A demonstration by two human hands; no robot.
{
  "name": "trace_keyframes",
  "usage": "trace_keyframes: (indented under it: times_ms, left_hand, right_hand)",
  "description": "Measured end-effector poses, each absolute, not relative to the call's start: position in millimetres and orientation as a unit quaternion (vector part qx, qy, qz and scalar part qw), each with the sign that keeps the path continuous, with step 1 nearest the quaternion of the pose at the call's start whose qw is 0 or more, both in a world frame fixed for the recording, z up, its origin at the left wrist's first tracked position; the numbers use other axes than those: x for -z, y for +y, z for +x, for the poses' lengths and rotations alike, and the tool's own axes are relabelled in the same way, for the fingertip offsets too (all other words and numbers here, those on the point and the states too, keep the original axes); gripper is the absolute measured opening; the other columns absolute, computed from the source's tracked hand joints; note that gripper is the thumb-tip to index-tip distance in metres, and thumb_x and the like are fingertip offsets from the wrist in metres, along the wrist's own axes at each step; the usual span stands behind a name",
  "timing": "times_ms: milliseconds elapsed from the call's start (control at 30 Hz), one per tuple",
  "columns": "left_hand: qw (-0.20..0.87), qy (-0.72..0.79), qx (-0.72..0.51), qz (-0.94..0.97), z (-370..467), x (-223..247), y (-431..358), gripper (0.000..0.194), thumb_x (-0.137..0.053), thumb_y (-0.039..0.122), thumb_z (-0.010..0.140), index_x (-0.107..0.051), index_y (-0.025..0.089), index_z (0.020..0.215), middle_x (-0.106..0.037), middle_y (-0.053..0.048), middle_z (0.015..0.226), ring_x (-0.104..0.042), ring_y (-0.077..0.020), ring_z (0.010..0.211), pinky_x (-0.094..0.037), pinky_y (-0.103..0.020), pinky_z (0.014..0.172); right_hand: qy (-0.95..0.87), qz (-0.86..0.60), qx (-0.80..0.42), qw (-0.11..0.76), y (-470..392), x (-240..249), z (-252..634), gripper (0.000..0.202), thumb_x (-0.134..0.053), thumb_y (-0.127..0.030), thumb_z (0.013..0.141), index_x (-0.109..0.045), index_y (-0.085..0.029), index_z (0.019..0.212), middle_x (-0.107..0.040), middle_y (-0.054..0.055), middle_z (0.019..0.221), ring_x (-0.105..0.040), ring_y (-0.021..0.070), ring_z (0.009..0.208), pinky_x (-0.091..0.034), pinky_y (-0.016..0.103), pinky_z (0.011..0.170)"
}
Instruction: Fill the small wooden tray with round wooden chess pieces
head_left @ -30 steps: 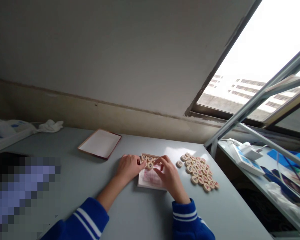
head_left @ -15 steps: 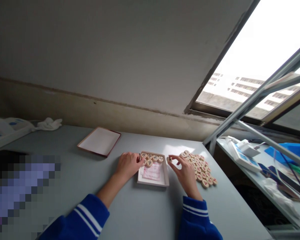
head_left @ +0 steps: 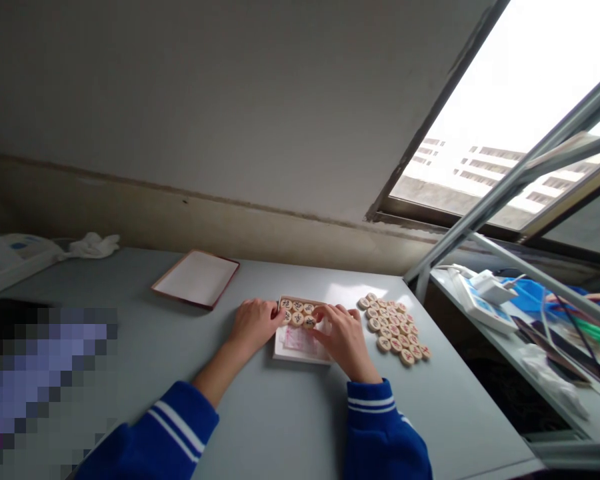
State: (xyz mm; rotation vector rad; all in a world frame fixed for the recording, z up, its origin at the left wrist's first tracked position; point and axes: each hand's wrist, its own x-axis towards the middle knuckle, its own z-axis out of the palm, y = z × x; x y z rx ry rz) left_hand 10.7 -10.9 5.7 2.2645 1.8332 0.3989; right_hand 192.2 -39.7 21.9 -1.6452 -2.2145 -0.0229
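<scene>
A shallow white box (head_left: 300, 359) holds wooden Chinese chess pieces (head_left: 297, 307) with black characters, set in rows along its far side. A pink-printed paper (head_left: 300, 339) lies on the box floor nearer me. My left hand (head_left: 255, 323) grips the box's left wall, thumb over the rim. Over the right part of the box, my right hand (head_left: 343, 333) pinches a chess piece (head_left: 309, 321) at the right end of the second row. My fingers hide part of the first row and the right wall. Right of this hand, several more pieces (head_left: 395, 327), many with red characters, lie flat in a cluster.
The box lid (head_left: 196, 279) lies inside-up on the grey table (head_left: 270, 427), toward the wall. A metal frame (head_left: 480, 213) rises at the table's far right corner. Beyond it, a white power strip (head_left: 485, 310) sits on another surface. White cloth (head_left: 93, 245) lies far left.
My right hand has moved left, carrying a chess piece from beside the box into the second row. The left hand still holds the box's left wall. The view has shifted slightly.
</scene>
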Motion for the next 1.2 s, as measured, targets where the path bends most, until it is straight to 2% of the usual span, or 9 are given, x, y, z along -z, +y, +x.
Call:
trace_keyframes:
  times_ms: [200, 467, 567, 667, 800, 867, 1000, 1100, 1200]
  left_hand:
    - [0.096, 0.619, -0.135, 0.768, 11, -6, -12, 0.04, -0.033, 0.038, 0.084, -0.067, 0.02, 0.073, -0.069, -0.009, 0.076, -0.062, -0.0213, 0.074, -0.037, -0.029, 0.066]
    - [0.116, 0.617, -0.139, 0.766, 11, -8, -12, 0.041, -0.034, 0.039, 0.083, -0.067, 0.019, 0.071, -0.069, -0.01, 0.076, -0.062, -0.0212, 0.073, -0.036, -0.029, 0.066]
    - [0.123, 0.618, -0.138, 0.765, 11, -8, -11, 0.04, -0.034, 0.038, 0.083, -0.066, 0.019, 0.07, -0.069, -0.009, 0.075, -0.062, -0.021, 0.073, -0.036, -0.029, 0.066]
    - [0.124, 0.619, -0.141, 0.762, 10, -7, -11, 0.039, -0.035, 0.039, 0.083, -0.066, 0.019, 0.071, -0.069, -0.009, 0.076, -0.061, -0.0201, 0.073, -0.035, -0.028, 0.066]
    - [0.111, 0.618, -0.137, 0.766, 10, -5, -10, 0.039, -0.035, 0.039, 0.083, -0.066, 0.019, 0.072, -0.068, -0.008, 0.076, -0.061, -0.0195, 0.073, -0.036, -0.027, 0.066]
    - [0.105, 0.617, -0.136, 0.768, 10, -5, -10, 0.038, -0.034, 0.039, 0.083, -0.065, 0.02, 0.072, -0.068, -0.008, 0.075, -0.061, -0.0195, 0.073, -0.036, -0.027, 0.065]
    - [0.096, 0.615, -0.14, 0.77, 10, -5, -11, 0.038, -0.034, 0.037, 0.084, -0.065, 0.02, 0.071, -0.069, -0.007, 0.075, -0.061, -0.0194, 0.072, -0.035, -0.028, 0.064]
    - [0.097, 0.615, -0.142, 0.769, 10, -5, -11, 0.037, -0.034, 0.037, 0.084, -0.065, 0.02, 0.071, -0.069, -0.006, 0.075, -0.061, -0.019, 0.072, -0.035, -0.027, 0.064]
    - [0.099, 0.617, -0.141, 0.768, 10, -5, -10, 0.037, -0.035, 0.037, 0.083, -0.065, 0.021, 0.071, -0.069, -0.006, 0.075, -0.061, -0.0184, 0.072, -0.035, -0.027, 0.064]
  right_hand:
    - [-0.785, -0.594, 0.081, 0.157, -43, -21, 193, 0.009, -0.063, -0.032, 0.076, -0.061, -0.024, 0.075, -0.061, 0.001, 0.088, -0.048, 0.0192, 0.085, -0.024, 0.034, 0.075]
    - [-0.774, -0.602, 0.044, 0.192, -42, -23, 207, 0.009, -0.058, -0.033, 0.08, -0.064, -0.027, 0.077, -0.061, -0.001, 0.087, -0.049, 0.0172, 0.084, -0.024, 0.032, 0.076]
    - [-0.705, -0.671, 0.103, 0.204, -43, -23, 227, 0.015, -0.049, -0.03, 0.084, -0.064, -0.025, 0.083, -0.061, 0.002, 0.091, -0.049, 0.019, 0.087, -0.025, 0.033, 0.075]
    - [-0.587, -0.774, 0.173, 0.165, -45, -22, 245, 0.017, -0.051, -0.028, 0.081, -0.063, -0.023, 0.092, -0.057, 0.007, 0.102, -0.045, 0.0249, 0.096, -0.025, 0.037, 0.077]
    - [-0.521, -0.839, 0.139, 0.072, -47, -19, 255, 0.02, -0.054, -0.028, 0.077, -0.061, -0.02, 0.094, -0.056, 0.011, 0.101, -0.044, 0.0284, 0.098, -0.029, 0.04, 0.077]
    - [-0.519, -0.842, 0.131, 0.063, -48, -17, 256, 0.019, -0.051, -0.027, 0.078, -0.06, -0.019, 0.093, -0.057, 0.011, 0.098, -0.046, 0.0282, 0.096, -0.03, 0.04, 0.076]
    - [-0.527, -0.837, 0.097, 0.112, -49, -13, 260, 0.017, -0.051, -0.027, 0.077, -0.061, -0.019, 0.088, -0.061, 0.01, 0.092, -0.051, 0.0278, 0.091, -0.032, 0.039, 0.074]
    - [-0.564, -0.798, 0.052, 0.204, -47, -14, 258, 0.017, -0.053, -0.032, 0.075, -0.063, -0.022, 0.084, -0.064, 0.006, 0.087, -0.055, 0.0256, 0.086, -0.034, 0.037, 0.074]
    - [-0.658, -0.69, -0.006, 0.301, -42, -17, 244, 0.021, -0.053, -0.037, 0.076, -0.062, -0.024, 0.088, -0.065, 0.003, 0.089, -0.056, 0.0202, 0.077, -0.037, 0.033, 0.07]
